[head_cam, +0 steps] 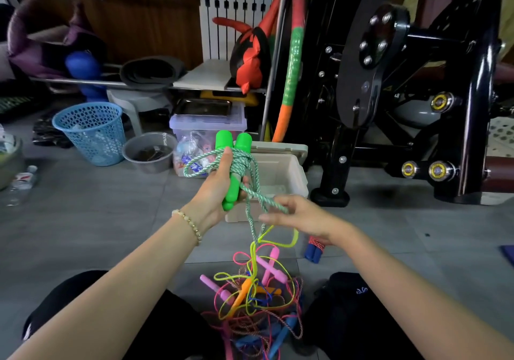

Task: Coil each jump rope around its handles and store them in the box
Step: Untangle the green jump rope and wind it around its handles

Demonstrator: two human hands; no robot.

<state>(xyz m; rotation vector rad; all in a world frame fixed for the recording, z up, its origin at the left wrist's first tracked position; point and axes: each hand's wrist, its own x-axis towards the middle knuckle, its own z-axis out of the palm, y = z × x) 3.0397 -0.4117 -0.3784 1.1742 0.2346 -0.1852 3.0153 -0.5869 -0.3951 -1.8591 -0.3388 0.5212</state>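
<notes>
"Where is the green rope [241, 162]?"
"Just in front of the box [289, 156]. The left hand [219, 187] is wrapped tight round both green handles [224, 139], with rope wound on them."
"And the right hand [300, 217]?"
"By the box's front too. Its fingers are mostly straight and pinch a loose bit of that rope."
"The other ropes?"
"In a messy pile [258, 295], well in front of the box."

Green-handled rope [232, 165] half-coiled before open box [281, 176]
</notes>
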